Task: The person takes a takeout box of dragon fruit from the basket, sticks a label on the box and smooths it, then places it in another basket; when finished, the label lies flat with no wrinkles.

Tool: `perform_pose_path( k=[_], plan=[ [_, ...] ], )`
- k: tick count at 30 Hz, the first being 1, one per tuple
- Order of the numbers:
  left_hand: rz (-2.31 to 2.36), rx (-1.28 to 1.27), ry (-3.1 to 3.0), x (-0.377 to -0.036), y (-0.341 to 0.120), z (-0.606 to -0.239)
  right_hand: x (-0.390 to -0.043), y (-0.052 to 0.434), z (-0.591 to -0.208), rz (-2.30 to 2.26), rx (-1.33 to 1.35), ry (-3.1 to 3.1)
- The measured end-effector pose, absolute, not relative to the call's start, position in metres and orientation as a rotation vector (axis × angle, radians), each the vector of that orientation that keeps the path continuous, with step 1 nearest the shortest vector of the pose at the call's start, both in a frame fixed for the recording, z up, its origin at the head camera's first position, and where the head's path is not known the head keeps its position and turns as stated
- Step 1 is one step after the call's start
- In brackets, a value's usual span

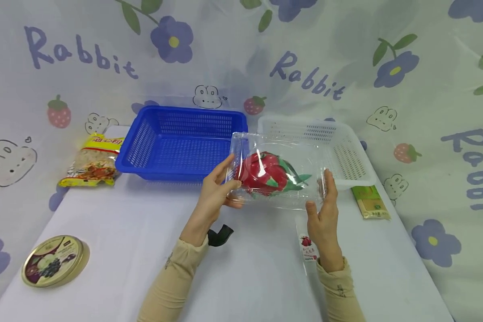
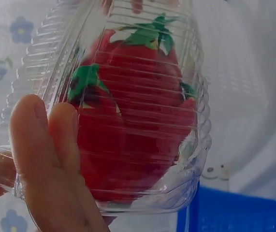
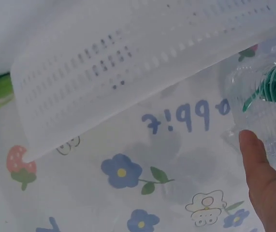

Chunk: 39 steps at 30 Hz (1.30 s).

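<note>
Box of red fruit toward far edge of tabletop: left hand pinches, straight-fingered right hand steadies, we judge.

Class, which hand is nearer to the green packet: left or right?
Right. The right hand, at the right end of the clear box, is left of the green packet; the left hand is farther left, at the box's other end.

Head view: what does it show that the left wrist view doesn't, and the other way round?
Only the head view shows the round tin, yellow bag and green packet. Only the left wrist view plainly shows ridges along the clear box. Both show the left hand holding it, the red fruit inside and the blue basket.
</note>
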<state>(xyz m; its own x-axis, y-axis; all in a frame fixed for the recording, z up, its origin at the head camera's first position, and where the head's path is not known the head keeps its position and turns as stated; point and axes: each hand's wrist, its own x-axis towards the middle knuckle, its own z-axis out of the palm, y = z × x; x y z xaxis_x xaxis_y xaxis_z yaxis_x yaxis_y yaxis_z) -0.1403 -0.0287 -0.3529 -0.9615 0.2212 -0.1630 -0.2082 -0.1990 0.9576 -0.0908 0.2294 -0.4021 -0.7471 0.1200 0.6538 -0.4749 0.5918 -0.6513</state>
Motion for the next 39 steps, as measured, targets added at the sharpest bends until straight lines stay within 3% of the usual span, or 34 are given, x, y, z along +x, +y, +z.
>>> perform_pose_path(
  k=[8, 21, 29, 39],
  plan=[
    [2.113, 0.012, 1.913, -0.109, -0.067, -0.36, -0.082, 0.207, -0.399, 1.41, 0.393, -2.137],
    [2.023, -0.054, 2.137, -0.052, -0.103, -0.37, -0.053, 0.164, -0.412, 1.478, 0.435, -2.116],
    [1.994, -0.248, 2.155, -0.034, -0.115, -0.392, -0.04, 0.15, -0.427, 1.489, 0.416, -2.211],
    [2.003, -0.272, 2.117, -0.025, -0.123, -0.416, -0.03, 0.142, -0.444, 1.419, 0.422, -2.26]
  ],
)
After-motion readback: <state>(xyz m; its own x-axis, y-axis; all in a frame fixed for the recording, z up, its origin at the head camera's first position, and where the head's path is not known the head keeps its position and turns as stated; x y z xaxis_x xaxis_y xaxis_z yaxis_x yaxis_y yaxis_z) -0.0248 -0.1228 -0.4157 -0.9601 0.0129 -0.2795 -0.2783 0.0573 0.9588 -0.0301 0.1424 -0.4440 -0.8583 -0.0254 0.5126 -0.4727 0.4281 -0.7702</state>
